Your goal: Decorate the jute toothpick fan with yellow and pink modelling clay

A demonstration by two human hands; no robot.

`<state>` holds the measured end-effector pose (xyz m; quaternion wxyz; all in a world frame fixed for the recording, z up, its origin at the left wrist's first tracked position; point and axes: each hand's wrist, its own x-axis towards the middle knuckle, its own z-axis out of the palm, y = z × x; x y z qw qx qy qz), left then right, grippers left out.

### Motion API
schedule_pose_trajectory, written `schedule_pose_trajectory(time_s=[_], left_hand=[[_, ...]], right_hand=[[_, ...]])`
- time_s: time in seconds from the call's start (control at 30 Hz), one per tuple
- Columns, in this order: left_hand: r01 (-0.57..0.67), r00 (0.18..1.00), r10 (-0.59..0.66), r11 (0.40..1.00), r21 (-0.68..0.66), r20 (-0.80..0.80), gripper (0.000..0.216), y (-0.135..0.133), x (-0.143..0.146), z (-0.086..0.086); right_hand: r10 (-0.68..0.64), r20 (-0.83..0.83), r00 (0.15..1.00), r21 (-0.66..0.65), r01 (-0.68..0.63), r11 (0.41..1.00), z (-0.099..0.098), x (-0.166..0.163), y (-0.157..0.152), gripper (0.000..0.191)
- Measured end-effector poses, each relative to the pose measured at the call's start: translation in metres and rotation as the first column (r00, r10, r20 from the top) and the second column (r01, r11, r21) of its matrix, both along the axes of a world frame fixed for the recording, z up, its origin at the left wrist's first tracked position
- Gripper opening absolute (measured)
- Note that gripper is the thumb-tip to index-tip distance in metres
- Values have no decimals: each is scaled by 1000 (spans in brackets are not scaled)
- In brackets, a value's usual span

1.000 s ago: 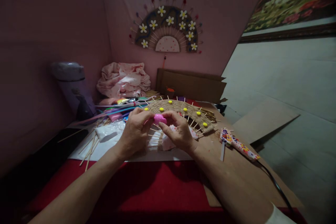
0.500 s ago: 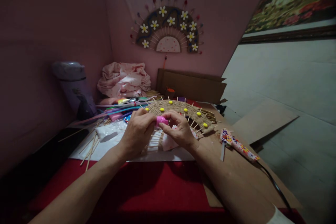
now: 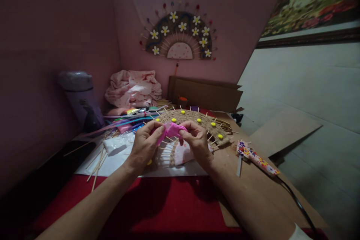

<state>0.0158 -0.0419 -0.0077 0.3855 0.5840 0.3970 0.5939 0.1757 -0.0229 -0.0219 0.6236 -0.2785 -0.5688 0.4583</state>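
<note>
Between my hands is a piece of soft pink modelling clay (image 3: 173, 130), drawn out sideways, with a pale, shiny patch near its left part. My left hand (image 3: 146, 140) pinches its left end between thumb and fingers. On the right end, my right hand (image 3: 196, 138) has a similar pinch. Beneath and behind them lies a woven fan-shaped arch (image 3: 191, 118) of brown cord on thin sticks, dotted with yellow clay discs. A pale dotted half-round piece (image 3: 182, 153) sits at the fan's centre, partly covered by my right hand.
A flower-patterned glue gun (image 3: 257, 159) with a black cord lies on the brown board at right. Loose sticks (image 3: 97, 163), a clear plastic bag (image 3: 115, 144) and pipe cleaners (image 3: 123, 123) are at left. Behind stand a purple bottle (image 3: 81, 97), bunched pink cloth (image 3: 135, 88) and cardboard (image 3: 205, 92).
The pink clay has gone from a compact lump to a wider, stretched strip. My hands have moved slightly apart, and the view has shifted a little.
</note>
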Motion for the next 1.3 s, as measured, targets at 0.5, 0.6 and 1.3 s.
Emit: schedule_pose_trajectory(time_s=[0.5, 0.6, 1.3], left_hand=[[-145, 934, 227, 947, 287, -276, 12, 8, -13, -4], [-121, 894, 260, 924, 362, -366, 12, 5, -11, -3], [-109, 962, 154, 973, 203, -224, 14, 7, -4, -9]], right_hand=[[135, 182, 974, 121, -158, 980, 4, 4, -2, 23], [114, 213, 970, 124, -143, 982, 0, 4, -2, 23], [75, -167, 983, -90, -91, 992, -3, -2, 8, 26]])
